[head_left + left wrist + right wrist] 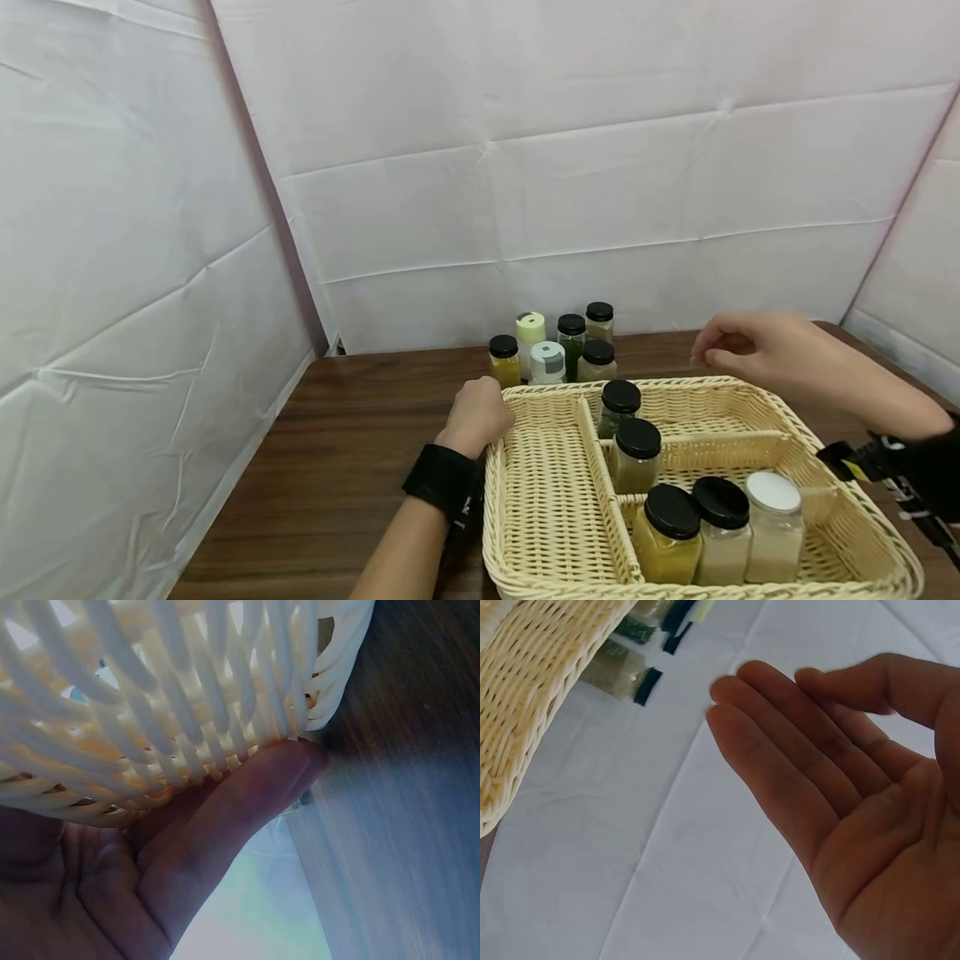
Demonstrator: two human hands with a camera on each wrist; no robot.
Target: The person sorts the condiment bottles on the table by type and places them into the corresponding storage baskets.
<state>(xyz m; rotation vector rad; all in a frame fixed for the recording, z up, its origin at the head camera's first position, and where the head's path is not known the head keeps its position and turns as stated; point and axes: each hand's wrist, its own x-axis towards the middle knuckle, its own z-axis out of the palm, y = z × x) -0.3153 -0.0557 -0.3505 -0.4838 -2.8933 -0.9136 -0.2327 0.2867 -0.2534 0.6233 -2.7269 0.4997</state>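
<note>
A cream woven basket [555,508] with dividers stands on the table. My left hand [477,417] grips its left rim near the back corner; in the left wrist view the thumb [247,780] presses the woven wall. My right hand [753,350] hovers past the basket's back right corner, fingers loosely bent, holding nothing. In the front compartment stand a yellow spice jar [666,542], a black-lidded jar of pale powder [723,537] and a white-lidded jar [775,533]. The middle compartment has a black-lidded jar [637,458], the back one a jar with green contents [618,408].
Behind the basket several jars stand together, among them a yellow one [505,362], a white-topped one [547,362] and a dark green one [572,343]. White sheeting [585,208] hangs beyond the dark wooden table [360,450] and at both sides.
</note>
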